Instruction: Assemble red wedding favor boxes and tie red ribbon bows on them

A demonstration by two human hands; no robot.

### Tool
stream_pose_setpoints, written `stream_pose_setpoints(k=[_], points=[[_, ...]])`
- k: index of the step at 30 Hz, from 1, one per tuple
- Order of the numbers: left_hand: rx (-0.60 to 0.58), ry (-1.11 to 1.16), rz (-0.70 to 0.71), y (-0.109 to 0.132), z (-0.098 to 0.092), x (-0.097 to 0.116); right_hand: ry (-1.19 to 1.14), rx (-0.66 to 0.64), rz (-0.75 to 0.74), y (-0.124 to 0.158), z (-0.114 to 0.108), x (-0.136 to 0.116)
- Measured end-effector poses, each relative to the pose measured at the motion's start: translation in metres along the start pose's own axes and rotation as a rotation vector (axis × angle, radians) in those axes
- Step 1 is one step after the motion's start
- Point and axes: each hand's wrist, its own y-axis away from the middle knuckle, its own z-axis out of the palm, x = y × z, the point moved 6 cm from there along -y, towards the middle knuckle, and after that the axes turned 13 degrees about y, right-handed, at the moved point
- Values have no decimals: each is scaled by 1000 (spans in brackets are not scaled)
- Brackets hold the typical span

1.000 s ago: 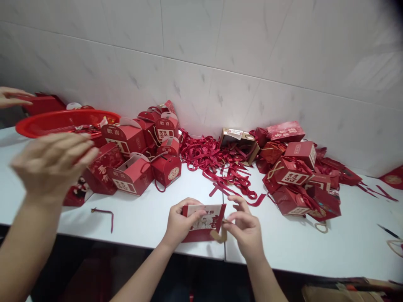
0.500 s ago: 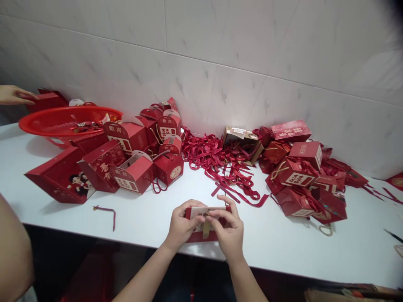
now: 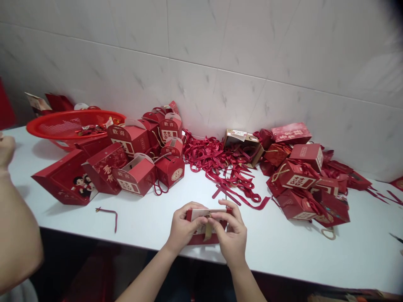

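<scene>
Near the table's front edge, a small red gift box (image 3: pixel 197 240) with a pale panel sits between my hands. My left hand (image 3: pixel 182 228) is closed round its left side, thumb pressed at the middle of the panel. From the right, my right hand (image 3: pixel 232 235) pinches a gold ribbon (image 3: pixel 208 232) at its top, fingertips meeting my left thumb. The ribbon's lower end hangs down the box front. The fingers hide the exact knot or fold. Just beyond the box, loose dark red ribbons (image 3: pixel 226 193) lie on the table.
Left of my hands stand several red gift boxes (image 3: pixel 134 178) and a red plastic basket (image 3: pixel 34 128) holding wrapped sweets. A tangled pile of red ribbons (image 3: pixel 204 153) lies by the wall. More boxes (image 3: pixel 297 176) are heaped right. Another person's arm (image 3: pixel 19 235) reaches in at left.
The other person's hand has left the red box behind the basket and is now lower at the left edge. My hands stay at the gold ribbon, with the view shifted slightly.
</scene>
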Motion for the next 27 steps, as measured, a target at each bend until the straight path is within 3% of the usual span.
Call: stream_pose_setpoints(k=[7,21,25,27], points=[[-73,46,-23,-1,2,-1,-13,-4,2,2,3,3],[-40,-35,11,2,2,1,-12,13,7,3,5,8],[-30,-18,4,3,2,2,-118,113,115,2,1,13],[-32,-3,-12,5,2,1,-189,61,212,1,1,19]])
